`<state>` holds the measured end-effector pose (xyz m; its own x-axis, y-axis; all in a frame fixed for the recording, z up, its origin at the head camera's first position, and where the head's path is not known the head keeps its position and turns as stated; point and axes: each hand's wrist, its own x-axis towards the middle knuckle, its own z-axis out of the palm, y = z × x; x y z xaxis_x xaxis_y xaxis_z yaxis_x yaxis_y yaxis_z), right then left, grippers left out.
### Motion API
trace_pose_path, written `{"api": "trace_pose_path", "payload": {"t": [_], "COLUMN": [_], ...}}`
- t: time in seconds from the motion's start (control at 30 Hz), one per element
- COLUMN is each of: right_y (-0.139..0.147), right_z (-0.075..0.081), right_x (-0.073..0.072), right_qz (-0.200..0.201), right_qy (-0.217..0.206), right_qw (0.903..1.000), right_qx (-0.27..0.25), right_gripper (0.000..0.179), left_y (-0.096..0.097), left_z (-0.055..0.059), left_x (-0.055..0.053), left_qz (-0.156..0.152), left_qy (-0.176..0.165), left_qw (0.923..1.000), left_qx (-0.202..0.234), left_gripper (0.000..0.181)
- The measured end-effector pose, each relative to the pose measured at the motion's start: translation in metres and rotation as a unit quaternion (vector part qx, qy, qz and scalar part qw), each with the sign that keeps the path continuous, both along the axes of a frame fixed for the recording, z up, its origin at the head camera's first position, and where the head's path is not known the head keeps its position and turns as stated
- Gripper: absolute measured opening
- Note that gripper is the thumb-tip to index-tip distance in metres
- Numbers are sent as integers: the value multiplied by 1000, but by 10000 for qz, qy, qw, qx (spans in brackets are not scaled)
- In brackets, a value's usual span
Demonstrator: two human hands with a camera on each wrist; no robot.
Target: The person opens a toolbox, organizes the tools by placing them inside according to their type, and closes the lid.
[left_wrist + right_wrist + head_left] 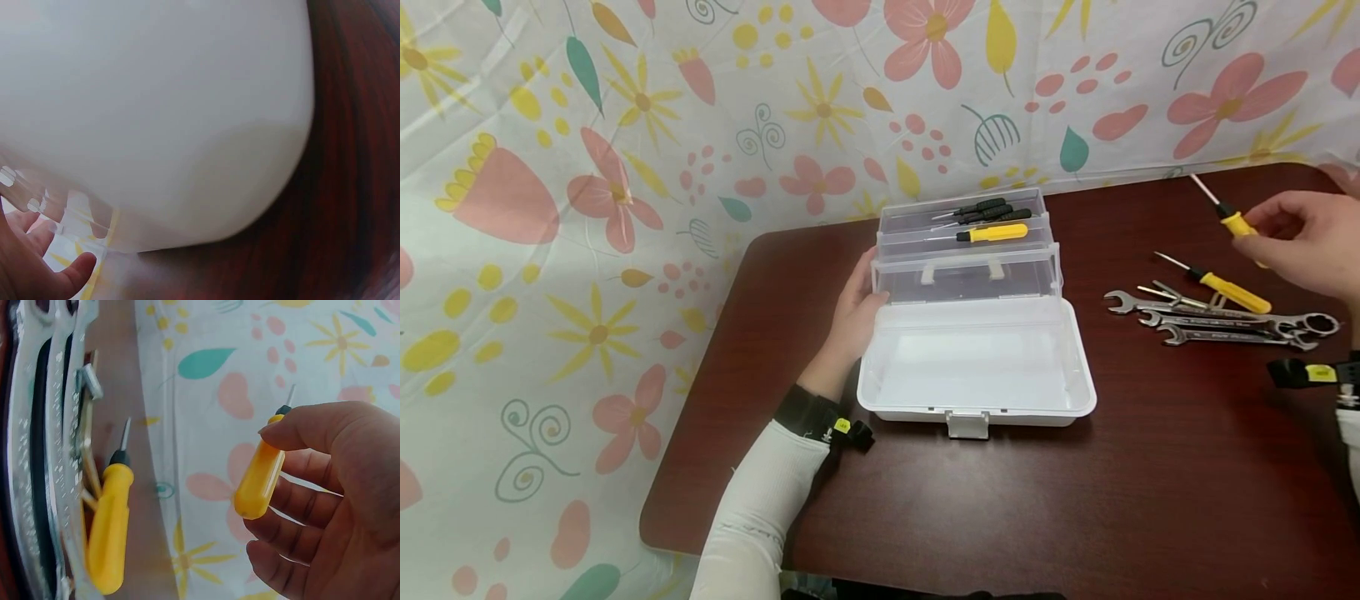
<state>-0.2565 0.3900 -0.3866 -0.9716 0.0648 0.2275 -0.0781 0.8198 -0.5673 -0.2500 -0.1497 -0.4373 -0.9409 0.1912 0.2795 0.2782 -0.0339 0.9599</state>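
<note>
In the head view my right hand (1303,237) pinches a yellow-handled screwdriver (1236,223), shaft pointing up and left. The right wrist view shows thumb and fingers on its yellow handle (259,478). Beside the clear upper trays (962,275) of an opened toolbox (973,358), my left hand (853,308) rests against their left side. Its thumb and fingers look extended in the left wrist view, near the clear plastic. A yellow-handled screwdriver (996,233) and several black-handled screwdrivers (988,210) lie in the trays. The toolbox's white base has bare floor showing.
Right of the toolbox on the dark wooden table (985,517) lie another yellow-handled screwdriver (1236,293), several wrenches (1217,321) and small metal pieces (1172,293). A flower-patterned cloth (700,167) hangs behind the table and covers the left side. The base's front latch (967,425) hangs down.
</note>
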Motion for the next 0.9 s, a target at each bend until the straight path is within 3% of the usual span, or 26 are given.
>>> {"api": "trace_pose_path", "payload": {"t": [0.23,0.57,0.73,0.9], "right_y": [-8,-25,-35,-42], "right_z": [10,25,33,39], "right_x": [4,14,19,25], "right_qz": [34,245,289,425], "right_qy": [104,190,235,295], "right_qw": [9999,9995,9993,9987], "right_qx": [-45,36,68,-38], "right_gripper": [34,35,35,34], "left_y": [1,4,4,3], "left_z": [4,26,26,17], "left_x": [2,17,17,10], "left_qz": [-76,-136,-126,-140], "left_qy": [-102,-139,-166,-170], "left_qw": [9999,9998,9998,9997], "left_qx": [51,19,74,86], "left_gripper": [71,70,69,70]}}
